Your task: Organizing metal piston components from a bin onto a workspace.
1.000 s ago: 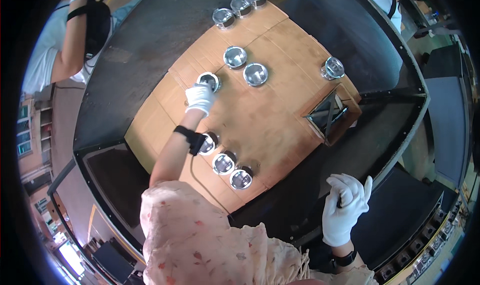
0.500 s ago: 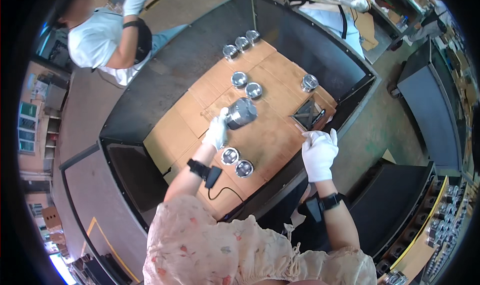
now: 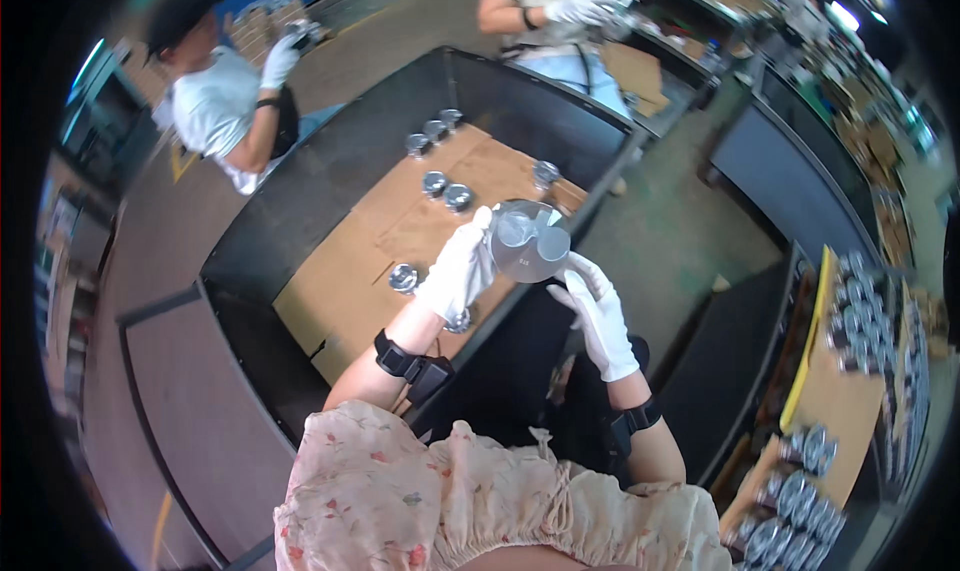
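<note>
A metal piston is held up above the bin's near right side, its round flat crown with two shallow round recesses facing me. My left hand, in a white glove, grips it by its left edge. At its lower right edge is my gloved right hand, fingers stretched out and thumb apart, the fingertips at or just touching the rim. Below lies a cardboard sheet with several more pistons: one left of my left hand, another partly hidden under that wrist, a pair farther off.
Dark metal walls enclose the cardboard. Three pistons stand by the far corner, one near the right wall. Two people work beyond the bin, holding metal parts. Pistons fill a rack at right.
The piston has moved right and toward me, and its crown has turned to face me. My right hand has come left to its edge, its fingers uncurling. The whole view has shifted.
</note>
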Demonstrator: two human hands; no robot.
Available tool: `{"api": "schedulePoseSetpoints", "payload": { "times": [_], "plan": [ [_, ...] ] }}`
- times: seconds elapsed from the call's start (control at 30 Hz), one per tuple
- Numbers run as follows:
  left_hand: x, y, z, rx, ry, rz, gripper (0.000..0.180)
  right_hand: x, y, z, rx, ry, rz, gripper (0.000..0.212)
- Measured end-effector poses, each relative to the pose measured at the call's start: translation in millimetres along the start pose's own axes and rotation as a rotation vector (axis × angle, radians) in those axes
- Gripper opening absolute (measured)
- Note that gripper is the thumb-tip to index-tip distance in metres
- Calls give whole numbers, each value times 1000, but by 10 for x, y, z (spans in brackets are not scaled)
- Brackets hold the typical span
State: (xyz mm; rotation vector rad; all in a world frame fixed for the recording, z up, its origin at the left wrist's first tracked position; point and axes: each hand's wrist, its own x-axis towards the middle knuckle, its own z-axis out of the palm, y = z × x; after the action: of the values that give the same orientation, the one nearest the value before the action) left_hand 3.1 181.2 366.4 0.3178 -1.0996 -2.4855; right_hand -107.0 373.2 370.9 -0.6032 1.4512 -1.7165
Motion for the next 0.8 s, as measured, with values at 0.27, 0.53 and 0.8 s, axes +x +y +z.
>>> {"api": "schedulePoseSetpoints", "payload": {
  "times": [0.27, 0.53, 0.8],
  "plan": [
    [-133, -406, 485, 605, -96, 147, 26, -839, -45, -98, 613, -75, -21, 59],
    [-460, -421, 965, 899, -55, 447, 14, -1166, -22, -174, 939, -219, 124, 68],
    [-639, -642, 977, 1405, -443, 890, 38, -879, -17, -246, 638, 7, -178, 72]
  ]
}}
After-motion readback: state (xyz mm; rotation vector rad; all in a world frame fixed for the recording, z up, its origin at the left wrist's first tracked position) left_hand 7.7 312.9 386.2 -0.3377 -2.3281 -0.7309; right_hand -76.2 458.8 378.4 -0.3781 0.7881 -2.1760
